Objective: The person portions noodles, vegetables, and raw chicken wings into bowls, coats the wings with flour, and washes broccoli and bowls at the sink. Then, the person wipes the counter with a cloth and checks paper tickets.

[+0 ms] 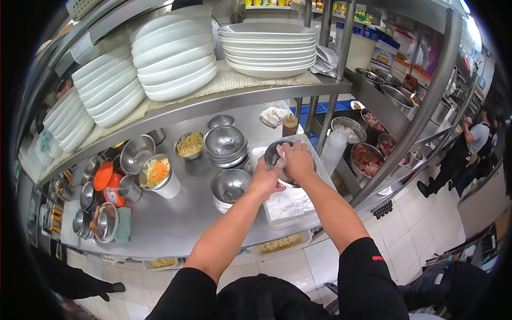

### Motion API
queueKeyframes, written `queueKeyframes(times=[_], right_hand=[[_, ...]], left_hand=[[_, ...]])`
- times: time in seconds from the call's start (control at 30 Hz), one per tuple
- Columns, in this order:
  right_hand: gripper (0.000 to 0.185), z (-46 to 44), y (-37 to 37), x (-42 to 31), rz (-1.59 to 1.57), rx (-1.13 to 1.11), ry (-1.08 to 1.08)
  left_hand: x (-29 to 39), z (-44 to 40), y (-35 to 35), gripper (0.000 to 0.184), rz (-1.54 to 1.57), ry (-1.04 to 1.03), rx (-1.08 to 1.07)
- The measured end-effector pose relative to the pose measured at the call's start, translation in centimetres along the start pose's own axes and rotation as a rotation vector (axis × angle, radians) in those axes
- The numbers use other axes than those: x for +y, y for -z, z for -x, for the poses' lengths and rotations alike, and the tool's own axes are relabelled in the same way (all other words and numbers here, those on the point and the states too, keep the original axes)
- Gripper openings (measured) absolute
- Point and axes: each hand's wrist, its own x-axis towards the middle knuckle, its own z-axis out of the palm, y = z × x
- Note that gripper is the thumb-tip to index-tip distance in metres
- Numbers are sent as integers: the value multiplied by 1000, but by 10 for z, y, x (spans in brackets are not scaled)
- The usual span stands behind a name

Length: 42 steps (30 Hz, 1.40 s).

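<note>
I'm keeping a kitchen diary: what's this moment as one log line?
left hand: at metal bowl | right hand: in same bowl | pale food: between hands | white-dusted tray: below bowl

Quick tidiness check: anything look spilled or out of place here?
A white cloth lies crumpled, not folded, beside the brown bottle, which looks untidy. White powder dusts the tray, but I see no clear spill.

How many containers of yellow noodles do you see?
3: a metal bowl on the steel table, a clear tray below the table's near edge, and another clear tray to its right. More may be hidden under the table.
</note>
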Motion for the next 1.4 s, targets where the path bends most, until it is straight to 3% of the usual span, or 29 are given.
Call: queueKeyframes(times=[0.1,0.2,0.3,0.33,0.43,0.6,0.7,0.83,0.87,0.97,1.03,1.1,1.17,1.23,1.33,1.4], right_hand=[[69,0,-1,1,-254,-71,-61],[80,1,38,9,-318,-334,-12],[102,14,19,1,-214,-358,50],[103,16,6,2,-241,-252,44],[101,17,-8,2,-430,-226,-93],[69,14,-19,2,-110,93,-139],[75,14,-8,-5,-133,19,-132],[91,22,51,-2,-262,-407,195],[91,22,37,7,-237,-408,137],[90,19,-1,26,-321,-391,380],[86,33,10,6,-262,-274,289],[80,34,4,1,-377,-133,262],[73,31,-11,-8,-326,-25,176],[70,31,-2,-31,-319,49,-49],[74,17,19,-39,-132,-188,-97],[80,22,36,-42,-224,-206,99]], left_hand=[[0,-8,8,65,-23,8,-7],[-3,-7,15,65,50,36,47],[-7,-3,8,66,19,-111,62],[-8,-2,6,67,1,-112,58],[-10,2,4,68,-75,-124,40],[-5,6,3,68,-60,-85,32],[0,0,9,65,-49,-22,50],[-3,4,24,58,20,-43,101],[-5,3,27,54,28,-19,103],[-12,7,30,53,-105,-246,35],[-5,9,27,59,-168,-185,5],[-10,12,31,65,-267,-258,3],[-4,21,24,64,-372,-293,119],[-1,27,31,64,-229,-249,108],[4,36,49,62,-107,-213,120],[23,56,63,69,-108,-123,79]])
